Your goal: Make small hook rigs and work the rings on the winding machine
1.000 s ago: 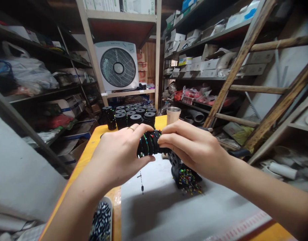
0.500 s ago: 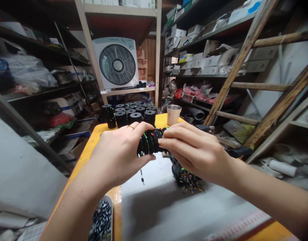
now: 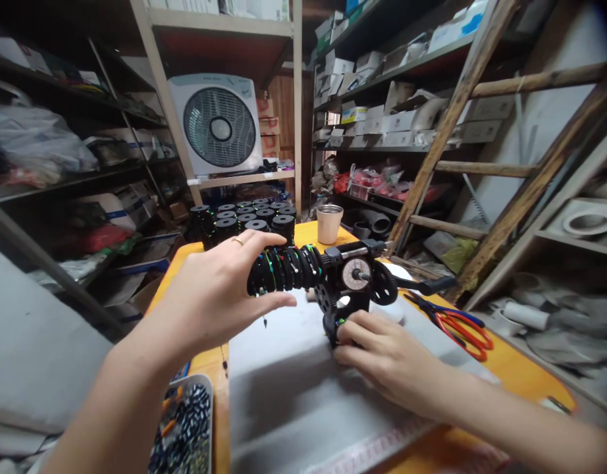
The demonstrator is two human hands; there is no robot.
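Observation:
My left hand (image 3: 219,286) cups the far-left part of a black ribbed spool (image 3: 284,268), fingers over the top and thumb underneath. Dark line with green, white and red beads is wound round this spool. It is mounted on a black hand-cranked winder (image 3: 350,270) with gears, a round dial and a crank handle (image 3: 434,284) at the right. At the winder's foot, my right hand (image 3: 382,359) has its fingers bent down at a small black holder (image 3: 329,329). The fingertips are closed there, and what they pinch is hidden. A dark line end with a small bead dangles below the spool.
Several black spools (image 3: 257,225) stand at the table's back, beside a beige cup (image 3: 329,224). Red-handled pliers (image 3: 464,329) lie on the right. A tray of small dark pieces (image 3: 209,401) is at front left. A fan (image 3: 217,125), shelves and a wooden ladder (image 3: 446,131) surround the table.
My right hand has left the spool and moved down to the winder's foot, covering the coloured beads there. My left hand stays round the spool. The view has shifted slightly, revealing the winder and pliers.

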